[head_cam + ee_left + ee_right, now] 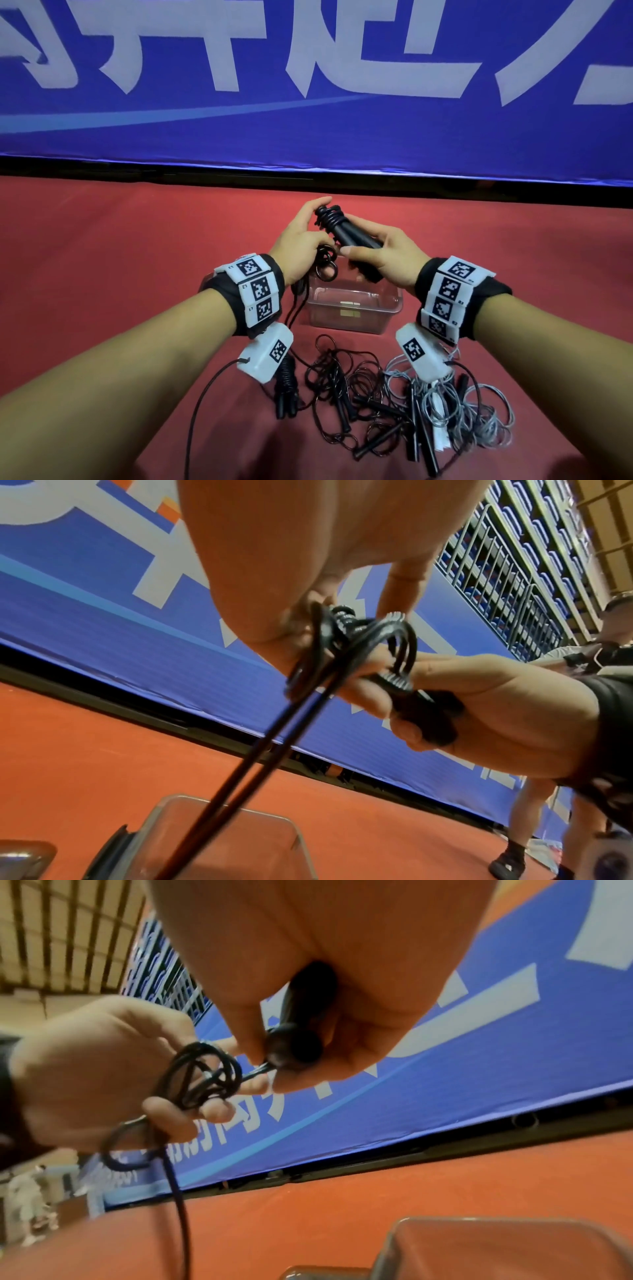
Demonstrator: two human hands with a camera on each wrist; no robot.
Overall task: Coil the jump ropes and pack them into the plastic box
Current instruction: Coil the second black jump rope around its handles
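Black handles point(356, 240) of one jump rope sit clasped in the right hand point(387, 255), fingers and thumb curled round the pair, which lie side by side and slant up and away from the plastic box point(352, 310). Cord is already wound in tight turns round their far ends. The left hand point(301, 240) is half closed: its lower fingers curl round several small loops of the same black cord point(325, 263), while its upper fingers stretch up to touch the wound end of the handles. In the left wrist view a doubled length of cord point(240, 777) hangs from these loops down toward the box; in the right wrist view the round butt of a handle point(294, 1047) shows between thumb and fingers of the right hand point(342, 988), with the left hand point(103, 1069) just beside it gripping the loops.

Both hands are held above the clear box, which stands open on the red floor point(102, 257); no rope shows inside it. Nearer the person than the box lies a tangle of other ropes: black ones point(342, 394) with slim black handles, a grey one point(479, 411) to their right, and a coiled black one point(286, 387) to their left. Beyond the box a blue banner point(308, 120) with white lettering runs along the floor's far edge.
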